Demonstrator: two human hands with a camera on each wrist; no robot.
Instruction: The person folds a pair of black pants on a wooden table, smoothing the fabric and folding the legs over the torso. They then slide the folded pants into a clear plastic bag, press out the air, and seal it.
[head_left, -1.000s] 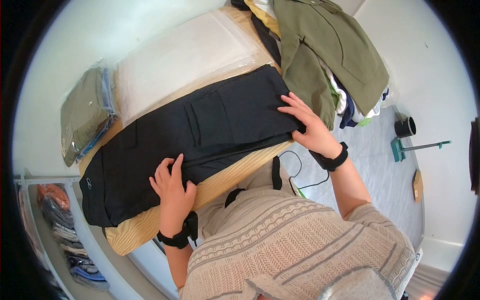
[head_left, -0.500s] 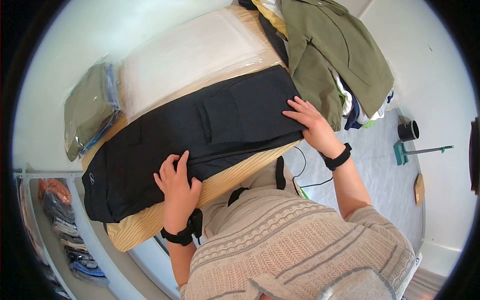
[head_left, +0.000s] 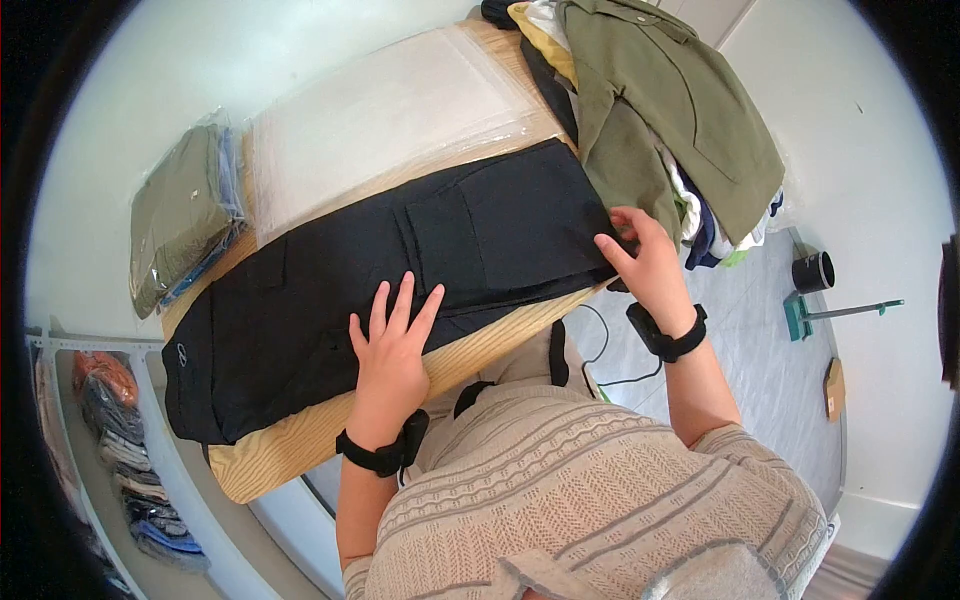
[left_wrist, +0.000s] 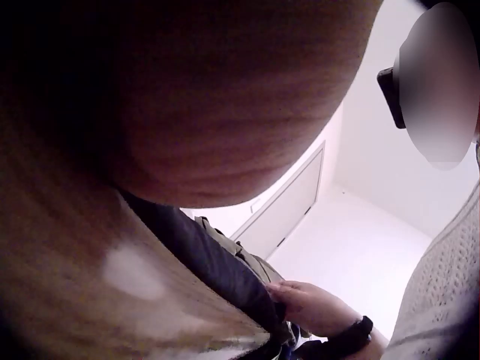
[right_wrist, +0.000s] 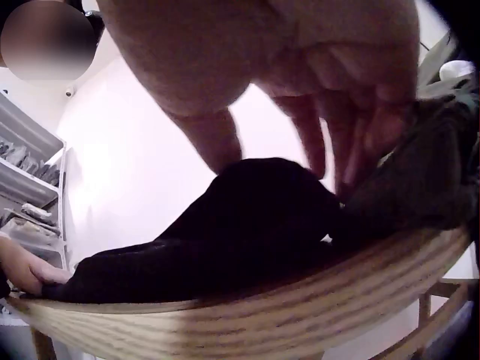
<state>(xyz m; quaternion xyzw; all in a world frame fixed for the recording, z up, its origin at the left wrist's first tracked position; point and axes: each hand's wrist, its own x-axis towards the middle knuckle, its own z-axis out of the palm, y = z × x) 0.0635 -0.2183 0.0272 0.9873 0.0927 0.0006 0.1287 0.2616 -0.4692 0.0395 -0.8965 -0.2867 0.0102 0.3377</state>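
Black trousers [head_left: 340, 260] lie folded lengthwise along the wooden table, a side pocket facing up and a small logo near the left end. My left hand [head_left: 393, 365] rests on their near edge with spread, straight fingers. At the right end my right hand [head_left: 652, 262] grips the edge of the cloth, thumb on top and fingers curled over the end. In the right wrist view the black cloth [right_wrist: 247, 217] bulges up between the thumb and fingers of that hand [right_wrist: 285, 82]. The left wrist view is mostly filled by the left hand [left_wrist: 240, 105] close up.
Clear plastic bags [head_left: 380, 120] lie stacked behind the trousers on the table [head_left: 250, 470]. A bagged olive garment [head_left: 185, 215] sits at the left. Heaped clothes with an olive jacket [head_left: 690, 110] on top fill the right end. Shelves with packed clothes [head_left: 135, 450] stand at lower left.
My left hand has slid right along the near edge, its fingers now straighter and more spread. The right hand has moved from lying on the cloth to gripping its right end.
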